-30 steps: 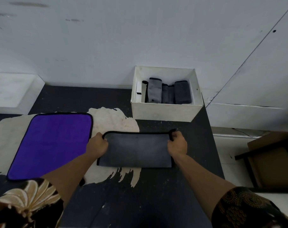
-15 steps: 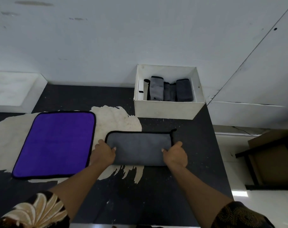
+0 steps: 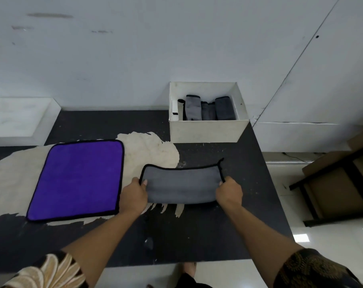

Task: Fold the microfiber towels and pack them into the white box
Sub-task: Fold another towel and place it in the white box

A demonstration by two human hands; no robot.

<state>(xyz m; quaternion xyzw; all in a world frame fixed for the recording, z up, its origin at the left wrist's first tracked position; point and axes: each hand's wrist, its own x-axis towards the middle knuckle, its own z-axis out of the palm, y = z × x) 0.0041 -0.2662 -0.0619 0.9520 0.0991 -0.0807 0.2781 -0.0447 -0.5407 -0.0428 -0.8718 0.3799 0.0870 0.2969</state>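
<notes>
A grey towel (image 3: 181, 185) with black trim, folded into a strip, is raised off the black table between my hands, its top edge sagging. My left hand (image 3: 133, 197) pinches its left end and my right hand (image 3: 229, 192) grips its right end. The white box (image 3: 205, 129) stands at the back of the table against the wall, holding several folded grey towels (image 3: 206, 109) set upright. A purple towel (image 3: 78, 178) with black trim lies flat and unfolded to the left of my left hand.
The black table (image 3: 197, 235) has a worn pale patch under the purple towel. Its right edge drops to a tiled floor with a dark wooden frame (image 3: 334, 190). A white ledge (image 3: 20, 119) sits at the back left.
Both hands slid from the towel's far corners to its near part, then took hold of its two ends and lifted it off the table.
</notes>
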